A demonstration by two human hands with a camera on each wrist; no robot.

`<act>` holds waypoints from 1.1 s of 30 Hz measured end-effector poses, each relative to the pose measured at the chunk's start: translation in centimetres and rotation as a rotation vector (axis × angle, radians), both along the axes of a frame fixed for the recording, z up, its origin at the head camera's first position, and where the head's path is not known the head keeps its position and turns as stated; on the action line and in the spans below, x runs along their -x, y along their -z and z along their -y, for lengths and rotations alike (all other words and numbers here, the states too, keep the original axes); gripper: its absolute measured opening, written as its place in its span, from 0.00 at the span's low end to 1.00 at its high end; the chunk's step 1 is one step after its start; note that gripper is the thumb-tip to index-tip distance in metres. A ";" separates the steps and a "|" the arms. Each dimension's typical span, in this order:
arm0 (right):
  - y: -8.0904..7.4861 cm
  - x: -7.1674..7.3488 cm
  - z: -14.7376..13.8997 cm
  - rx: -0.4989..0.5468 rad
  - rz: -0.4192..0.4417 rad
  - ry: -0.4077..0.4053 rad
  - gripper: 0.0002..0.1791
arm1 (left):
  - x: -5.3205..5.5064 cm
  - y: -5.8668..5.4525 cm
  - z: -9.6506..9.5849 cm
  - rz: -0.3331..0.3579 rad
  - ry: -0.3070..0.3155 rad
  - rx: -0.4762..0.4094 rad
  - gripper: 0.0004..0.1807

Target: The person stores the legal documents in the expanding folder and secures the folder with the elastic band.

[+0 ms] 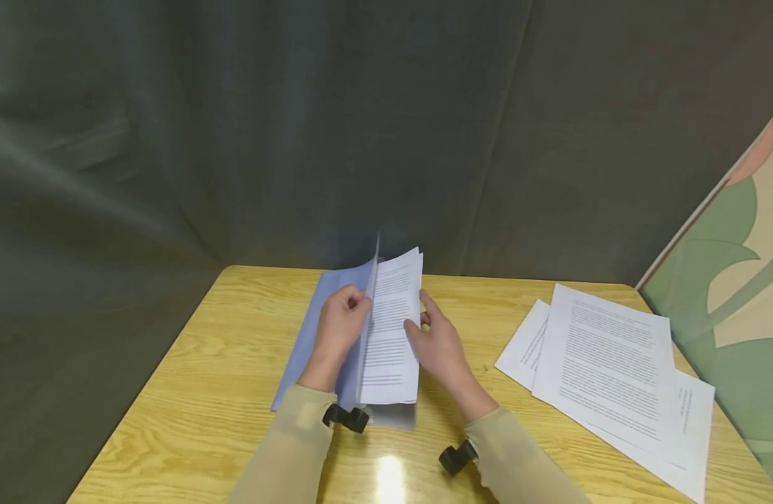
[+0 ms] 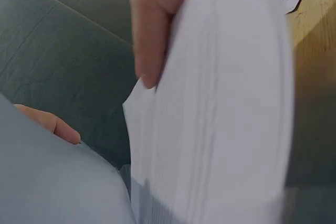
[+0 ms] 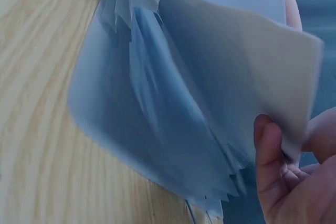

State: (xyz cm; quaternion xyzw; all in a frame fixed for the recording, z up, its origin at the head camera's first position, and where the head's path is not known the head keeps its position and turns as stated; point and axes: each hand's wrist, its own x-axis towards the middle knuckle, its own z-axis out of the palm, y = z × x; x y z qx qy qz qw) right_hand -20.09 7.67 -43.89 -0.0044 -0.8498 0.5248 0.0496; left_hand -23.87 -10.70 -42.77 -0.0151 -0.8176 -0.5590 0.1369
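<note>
A blue folder (image 1: 301, 343) with clear sleeves (image 3: 173, 93) stands partly opened on the wooden table. My left hand (image 1: 341, 322) pinches a raised, translucent leaf of it, whose pale surface (image 2: 52, 182) fills the lower left of the left wrist view. Beside that leaf are printed sheets (image 1: 389, 329), slightly lifted at their right edge. My right hand (image 1: 442, 346) grips this edge, thumb on the near face and fingers behind. In the right wrist view the right hand (image 3: 299, 177) holds the white paper (image 3: 283, 72). Whether the sheets sit inside a sleeve, I cannot tell.
Several loose printed sheets (image 1: 607, 364) overlap at the right side of the table (image 1: 191, 378). A dark curtain (image 1: 386, 126) hangs behind and to the left. A leaf-patterned panel (image 1: 733, 308) borders the right edge.
</note>
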 end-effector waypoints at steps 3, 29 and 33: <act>0.0 0.1 0.3 0.031 0.003 -0.022 0.34 | 0.0 -0.1 -0.1 -0.003 -0.009 -0.019 0.12; 1.1 2.1 1.2 -0.115 -0.074 -0.045 0.27 | 0.0 -0.2 -0.7 0.016 -0.025 -0.131 0.10; 1.1 2.2 1.3 -0.089 -0.029 -0.042 0.28 | 0.0 -0.3 -0.8 0.020 -0.031 -0.136 0.11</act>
